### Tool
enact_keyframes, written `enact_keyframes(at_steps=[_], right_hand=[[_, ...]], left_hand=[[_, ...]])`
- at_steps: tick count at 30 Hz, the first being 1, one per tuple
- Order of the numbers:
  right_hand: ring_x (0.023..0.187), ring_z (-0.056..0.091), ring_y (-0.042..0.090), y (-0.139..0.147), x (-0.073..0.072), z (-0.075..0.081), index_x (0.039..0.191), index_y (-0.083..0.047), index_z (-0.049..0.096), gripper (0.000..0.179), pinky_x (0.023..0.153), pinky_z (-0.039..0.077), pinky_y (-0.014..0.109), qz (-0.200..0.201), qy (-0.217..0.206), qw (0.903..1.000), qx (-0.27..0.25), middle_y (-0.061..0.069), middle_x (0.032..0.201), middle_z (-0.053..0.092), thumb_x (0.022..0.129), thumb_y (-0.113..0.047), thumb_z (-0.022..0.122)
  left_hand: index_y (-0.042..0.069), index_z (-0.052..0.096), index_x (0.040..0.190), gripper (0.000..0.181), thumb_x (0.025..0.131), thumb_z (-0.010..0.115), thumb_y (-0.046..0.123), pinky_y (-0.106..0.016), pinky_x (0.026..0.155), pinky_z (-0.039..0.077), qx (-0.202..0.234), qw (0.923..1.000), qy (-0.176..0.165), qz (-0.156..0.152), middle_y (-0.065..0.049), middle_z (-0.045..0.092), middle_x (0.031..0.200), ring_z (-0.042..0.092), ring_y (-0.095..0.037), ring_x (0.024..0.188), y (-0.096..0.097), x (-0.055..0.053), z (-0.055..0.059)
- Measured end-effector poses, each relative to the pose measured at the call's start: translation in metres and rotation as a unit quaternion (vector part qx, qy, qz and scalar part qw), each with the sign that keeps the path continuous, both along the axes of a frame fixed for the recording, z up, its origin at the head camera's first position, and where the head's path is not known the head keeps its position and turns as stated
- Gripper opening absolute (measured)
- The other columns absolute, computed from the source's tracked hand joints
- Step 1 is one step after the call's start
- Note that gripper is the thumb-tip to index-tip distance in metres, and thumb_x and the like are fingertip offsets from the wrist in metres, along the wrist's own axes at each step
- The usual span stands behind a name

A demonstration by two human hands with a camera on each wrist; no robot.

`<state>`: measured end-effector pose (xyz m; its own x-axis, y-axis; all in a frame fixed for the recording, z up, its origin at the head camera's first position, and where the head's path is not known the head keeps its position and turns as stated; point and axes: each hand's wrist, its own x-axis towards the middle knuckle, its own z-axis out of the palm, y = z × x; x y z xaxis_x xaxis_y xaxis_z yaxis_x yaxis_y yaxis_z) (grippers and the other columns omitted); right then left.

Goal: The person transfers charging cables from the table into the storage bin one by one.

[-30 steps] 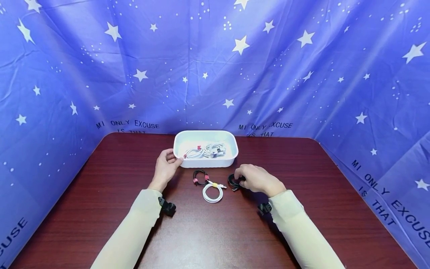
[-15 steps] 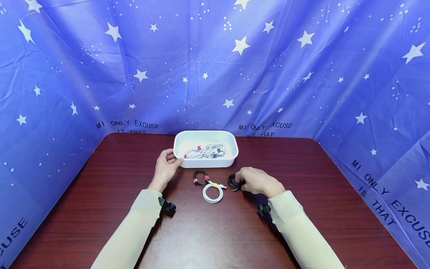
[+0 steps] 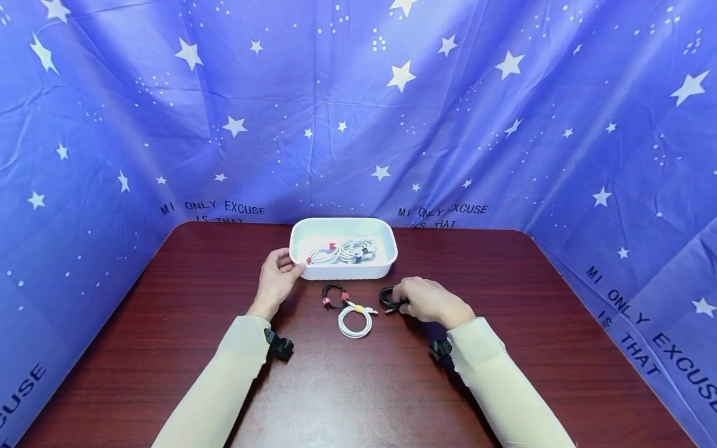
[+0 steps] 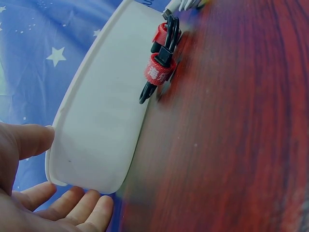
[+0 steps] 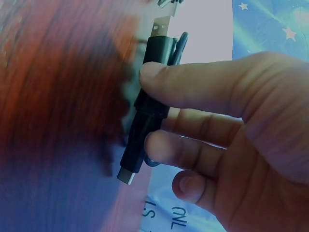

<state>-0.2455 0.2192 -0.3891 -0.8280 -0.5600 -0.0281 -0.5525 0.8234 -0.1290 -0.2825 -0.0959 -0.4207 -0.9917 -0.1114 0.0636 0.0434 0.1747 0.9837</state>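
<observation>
My left hand [image 3: 274, 283] holds the near left corner of a white plastic bin [image 3: 347, 272], thumb at the rim and fingers against the end wall. Inside lie coiled white cables [image 3: 358, 250], one with red ties [image 3: 332, 246]. My right hand [image 3: 434, 302] pinches a coiled black USB cable [image 5: 149, 96] between thumb and fingers. In the right wrist view its USB-A plug [image 5: 160, 28] points up and a smaller metal plug [image 5: 125, 176] points down. Between the hands are a black cable with red ties [image 3: 335, 296] and a coiled white cable with a yellow tie [image 3: 355, 320].
The dark red wooden table [image 3: 347, 398] carries everything. A blue star-printed curtain [image 3: 313, 124] rises behind it and along both sides. The bin stands close to the table's back edge.
My right hand has dipped slightly, its fingers closing more on the black USB cable, whose coil and plug have shifted a little left. The left hand and the bin stay put.
</observation>
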Motion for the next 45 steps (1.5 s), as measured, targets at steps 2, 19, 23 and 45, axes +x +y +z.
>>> enact_keyframes(at_steps=[2, 19, 23, 45], right_hand=[[0.070, 0.051, 0.013, 0.000, 0.000, 0.000, 0.071, -0.022, 0.062, 0.020, 0.063, 0.045, 0.033, -0.001, 0.002, 1.0000, 0.000, -0.008, 0.074, 0.057, 0.076, -0.007, 0.075], [0.069, 0.048, 0.013, 0.000, 0.000, 0.000, 0.072, -0.021, 0.060, 0.021, 0.061, 0.043, 0.032, 0.009, 0.021, 0.9997, 0.001, -0.004, 0.076, 0.055, 0.078, -0.005, 0.072], [0.069, 0.047, 0.013, 0.000, 0.001, 0.001, 0.071, -0.022, 0.059, 0.021, 0.061, 0.042, 0.033, 0.011, 0.026, 0.9996, -0.001, -0.004, 0.077, 0.054, 0.079, -0.006, 0.071], [0.067, 0.049, 0.011, 0.005, 0.004, 0.016, 0.084, -0.024, 0.068, 0.019, 0.060, 0.044, 0.032, 0.011, 0.088, 0.9952, -0.041, -0.006, 0.079, 0.055, 0.076, -0.007, 0.074]], left_hand=[[-0.003, 0.042, 0.135, 0.055, 0.087, 0.067, 0.005, -0.038, 0.090, 0.050, 0.000, 1.0000, 0.001, 0.000, -0.025, 0.054, 0.124, 0.058, -0.033, 0.111, 0.000, 0.000, 0.000], [-0.003, 0.042, 0.135, 0.055, 0.086, 0.067, 0.005, -0.035, 0.088, 0.051, 0.000, 1.0000, 0.001, 0.000, -0.024, 0.055, 0.123, 0.058, -0.032, 0.110, 0.000, 0.000, 0.000], [-0.003, 0.043, 0.135, 0.055, 0.086, 0.068, 0.005, -0.034, 0.087, 0.051, -0.002, 1.0000, 0.004, 0.002, -0.024, 0.055, 0.122, 0.058, -0.031, 0.110, 0.000, 0.000, -0.001], [-0.003, 0.043, 0.135, 0.055, 0.086, 0.068, 0.005, -0.035, 0.088, 0.051, -0.002, 0.9999, 0.010, 0.003, -0.024, 0.056, 0.122, 0.058, -0.032, 0.110, 0.001, 0.001, -0.001]])
